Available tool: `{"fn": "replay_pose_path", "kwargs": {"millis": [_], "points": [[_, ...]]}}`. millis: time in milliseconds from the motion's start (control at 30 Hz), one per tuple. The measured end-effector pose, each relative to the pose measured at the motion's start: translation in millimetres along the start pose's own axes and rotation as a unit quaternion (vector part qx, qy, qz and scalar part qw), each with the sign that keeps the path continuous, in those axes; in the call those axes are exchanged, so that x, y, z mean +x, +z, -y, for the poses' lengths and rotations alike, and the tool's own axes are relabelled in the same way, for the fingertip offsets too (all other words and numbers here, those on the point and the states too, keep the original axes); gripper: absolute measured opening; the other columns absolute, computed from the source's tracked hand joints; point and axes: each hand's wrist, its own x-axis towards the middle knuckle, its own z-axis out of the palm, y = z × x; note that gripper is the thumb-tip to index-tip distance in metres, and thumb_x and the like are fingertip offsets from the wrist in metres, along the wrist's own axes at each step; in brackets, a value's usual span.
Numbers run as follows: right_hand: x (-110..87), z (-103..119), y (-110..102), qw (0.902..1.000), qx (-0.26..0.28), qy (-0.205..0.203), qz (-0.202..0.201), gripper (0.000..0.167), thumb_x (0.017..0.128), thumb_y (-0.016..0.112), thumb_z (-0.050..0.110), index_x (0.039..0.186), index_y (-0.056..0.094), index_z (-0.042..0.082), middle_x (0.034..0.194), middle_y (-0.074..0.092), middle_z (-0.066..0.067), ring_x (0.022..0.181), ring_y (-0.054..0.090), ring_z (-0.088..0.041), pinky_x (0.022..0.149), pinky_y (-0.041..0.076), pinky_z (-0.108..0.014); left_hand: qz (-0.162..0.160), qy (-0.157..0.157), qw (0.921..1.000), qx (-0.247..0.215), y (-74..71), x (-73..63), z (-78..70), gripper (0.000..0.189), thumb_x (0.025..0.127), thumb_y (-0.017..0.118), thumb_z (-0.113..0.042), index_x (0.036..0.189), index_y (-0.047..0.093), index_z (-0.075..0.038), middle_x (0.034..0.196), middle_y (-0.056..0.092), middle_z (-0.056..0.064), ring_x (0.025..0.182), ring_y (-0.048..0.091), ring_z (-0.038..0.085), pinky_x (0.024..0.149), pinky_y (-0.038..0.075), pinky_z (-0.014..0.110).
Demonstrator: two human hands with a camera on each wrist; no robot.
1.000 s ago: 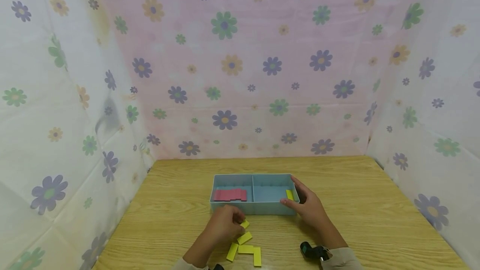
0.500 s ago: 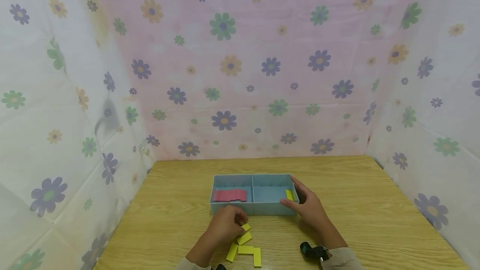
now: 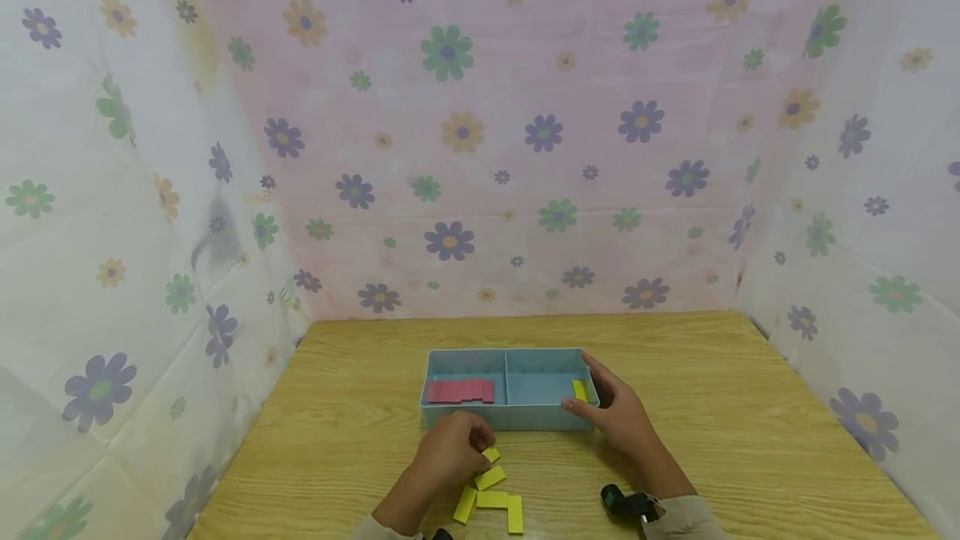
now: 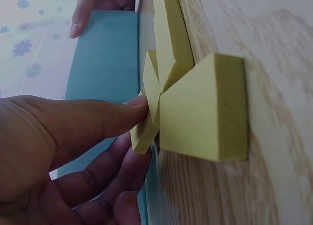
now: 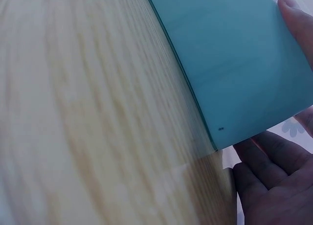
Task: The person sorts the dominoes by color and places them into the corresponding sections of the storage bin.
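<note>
The left hand [image 3: 453, 450] pinched a yellow block [image 3: 491, 454] just short of the near wall of the blue box [image 3: 536, 418]; the right hand [image 3: 621, 417] gripped its right end. Desk [image 3: 352, 390] extended beyond both box ends.

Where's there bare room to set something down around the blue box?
Bare table lies left of the blue box, behind it toward the flowered cloth, and right of the right hand. Crowded: in front, around the left hand and yellow blocks.

The left hand [image 4: 58, 137] pinches 1 yellow block [image 4: 142, 138] beside other yellow blocks [image 4: 190, 117], a teal box [image 4: 105, 58] just beyond.
</note>
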Motion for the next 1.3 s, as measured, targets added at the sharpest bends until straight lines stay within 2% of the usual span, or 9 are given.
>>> {"fn": "replay_pose_path", "kwargs": {"millis": [133, 333, 667, 1000, 1133, 1300], "points": [[1.8, -1, 0, 1.0, -0.002, -0.001, 0.002, 0.093, 0.088, 0.08, 0.05, 0.164, 0.028, 0.033, 0.169, 0.028, -0.014, 0.155, 0.028, -0.038, 0.12, 0.035, -0.06, -0.001, -0.002, 1.0, -0.007, -1.8, -0.7, -1.6, 0.024, 0.073, 0.091, -0.003, 0.089, 0.076, -0.015, 0.081, 0.067, -0.006, 0.075, 0.058, 0.008, 0.064, 0.05, 0.029], [3.0, -4, -1, 1.0, 0.0, 0.003, -0.002, 0.094, 0.086, 0.081, 0.05, 0.163, 0.03, 0.035, 0.169, 0.03, -0.012, 0.155, 0.03, -0.037, 0.12, 0.035, -0.059, -0.01, 0.016, 0.9995, -0.027, -3.4, -1.8, -1.5, 0.024, 0.072, 0.09, 0.0, 0.089, 0.076, -0.01, 0.081, 0.068, -0.002, 0.074, 0.057, 0.008, 0.063, 0.051, 0.026], [0.9, -7, 1, 1.0, 0.002, 0.005, 0.005, 0.093, 0.086, 0.08, 0.053, 0.163, 0.029, 0.037, 0.17, 0.027, -0.01, 0.156, 0.028, -0.036, 0.121, 0.033, -0.056, -0.019, 0.021, 0.9989, -0.037, -4.9, -1.3, -0.9, 0.018, 0.077, 0.088, -0.007, 0.091, 0.077, -0.011, 0.078, 0.067, -0.008, 0.073, 0.06, 0.006, 0.062, 0.053, 0.025], [4.3, -7, -1, 0.9999, -0.012, -0.001, -0.007, 0.092, 0.087, 0.079, 0.053, 0.163, 0.029, 0.038, 0.169, 0.029, -0.012, 0.155, 0.03, -0.037, 0.12, 0.035, -0.057, -0.026, 0.051, 0.9946, -0.087, -13.7, 1.2, -18.6, 0.02, 0.08, 0.087, -0.011, 0.098, 0.079, -0.01, 0.077, 0.069, -0.008, 0.072, 0.063, 0.005, 0.063, 0.055, 0.024], [4.4, -5, -1, 1.0, -0.008, 0.002, -0.004, 0.093, 0.087, 0.08, 0.052, 0.163, 0.029, 0.037, 0.169, 0.03, -0.013, 0.155, 0.03, -0.037, 0.12, 0.035, -0.056, -0.037, 0.041, 0.9932, -0.103, -17.1, 4.3, -28.3, 0.019, 0.084, 0.086, -0.017, 0.102, 0.079, -0.014, 0.079, 0.069, -0.009, 0.073, 0.065, 0.006, 0.062, 0.055, 0.025], [4.9, -2, 1, 0.9999, -0.006, 0.008, -0.002, 0.093, 0.086, 0.081, 0.052, 0.163, 0.029, 0.038, 0.169, 0.03, -0.014, 0.155, 0.03, -0.037, 0.12, 0.035, -0.056, -0.036, 0.026, 0.9895, -0.138, -19.5, 11.4, -36.7, 0.016, 0.087, 0.084, -0.023, 0.102, 0.079, -0.02, 0.081, 0.07, -0.01, 0.073, 0.068, 0.008, 0.06, 0.056, 0.027]]}}
